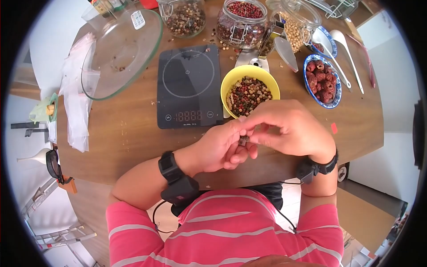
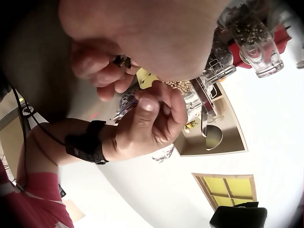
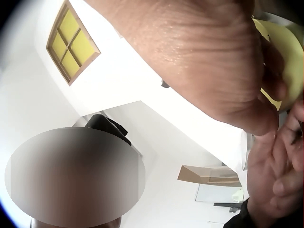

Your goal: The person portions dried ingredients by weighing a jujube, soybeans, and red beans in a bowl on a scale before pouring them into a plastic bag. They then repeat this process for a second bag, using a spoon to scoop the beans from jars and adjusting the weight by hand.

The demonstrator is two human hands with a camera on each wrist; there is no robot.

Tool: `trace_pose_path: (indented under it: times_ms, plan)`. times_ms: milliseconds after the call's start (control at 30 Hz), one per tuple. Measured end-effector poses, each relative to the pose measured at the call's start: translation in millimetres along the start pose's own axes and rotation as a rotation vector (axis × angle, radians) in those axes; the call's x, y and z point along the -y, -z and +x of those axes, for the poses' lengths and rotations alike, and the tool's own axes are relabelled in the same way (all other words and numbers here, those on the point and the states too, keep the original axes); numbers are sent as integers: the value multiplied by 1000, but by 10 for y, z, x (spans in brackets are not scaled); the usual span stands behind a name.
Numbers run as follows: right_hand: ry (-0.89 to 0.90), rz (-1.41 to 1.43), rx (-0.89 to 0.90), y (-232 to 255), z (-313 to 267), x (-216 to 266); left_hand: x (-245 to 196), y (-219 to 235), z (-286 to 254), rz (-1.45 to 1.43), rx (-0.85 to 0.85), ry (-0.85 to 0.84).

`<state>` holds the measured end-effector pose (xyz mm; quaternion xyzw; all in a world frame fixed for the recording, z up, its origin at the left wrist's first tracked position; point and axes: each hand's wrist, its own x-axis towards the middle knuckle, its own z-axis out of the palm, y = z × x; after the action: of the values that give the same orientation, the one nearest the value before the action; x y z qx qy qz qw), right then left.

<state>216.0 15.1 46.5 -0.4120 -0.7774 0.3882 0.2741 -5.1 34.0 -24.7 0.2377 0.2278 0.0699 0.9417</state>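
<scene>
My left hand (image 1: 220, 144) is turned palm up with its fingers curled around a few small dark dried spice pieces (image 1: 243, 140). Those dark pieces (image 2: 122, 61) also show between its fingers in the left wrist view. Over it comes my right hand (image 1: 293, 127), bent down with thumb and fingers drawn together right at the pieces. I cannot tell whether the right fingertips pinch any. Just beyond both hands stands a yellow bowl (image 1: 225, 95) of mixed peppercorns and spices, its near rim partly covered by the right hand.
A black digital scale (image 1: 189, 84) lies left of the bowl. Spice jars (image 1: 242, 29) stand behind. To the right are a blue-patterned bowl of dried red fruit (image 1: 321, 82) and white spoons (image 1: 349, 53). A glass dish (image 1: 122, 53) and plastic bags (image 1: 78, 93) lie left.
</scene>
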Motion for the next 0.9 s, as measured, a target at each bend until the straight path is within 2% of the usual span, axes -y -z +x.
trace_pose_path:
  times_ms: [33, 100, 133, 167, 233, 267, 333, 400, 533, 700, 833, 867, 900]
  plan:
    - [-3, 1, 1, 2, 2, -4, 7, 27, 5, 49, -5, 17]
    - [-8, -281, -231, 25, 26, -19, 20, 57, 22, 32, -9, 50]
    - [-48, -385, -273, 18, 44, -80, 22, 69, 27, 18, -15, 81]
    - [-48, -385, -272, 19, 73, -121, 22, 81, 29, 17, -15, 80]
    - [-27, -654, -238, 7, 124, -171, 45, 95, 35, 19, 33, 18]
    - [-61, -704, -199, -13, 153, -165, 76, 93, 34, 4, 35, 32]
    - [-75, -791, -155, -43, 217, -178, 66, 62, 42, 95, -29, -50]
    - [-39, -914, -119, -77, 281, -206, 67, 47, 42, 97, -28, -53]
    - [-36, -896, -88, -101, 319, -227, 54, 39, 31, 110, -25, -60]
    - [-27, -713, -258, -17, 244, -143, 31, 57, 55, 103, -4, -40]
    - [-23, -664, -222, 7, 189, -92, 62, 14, 65, 138, 20, 3]
    - [-96, -652, -157, -2, 177, -60, 61, -11, 53, 123, 21, 17]
    - [-95, -654, -157, -15, 183, -55, 55, -29, 44, 124, 22, 15]
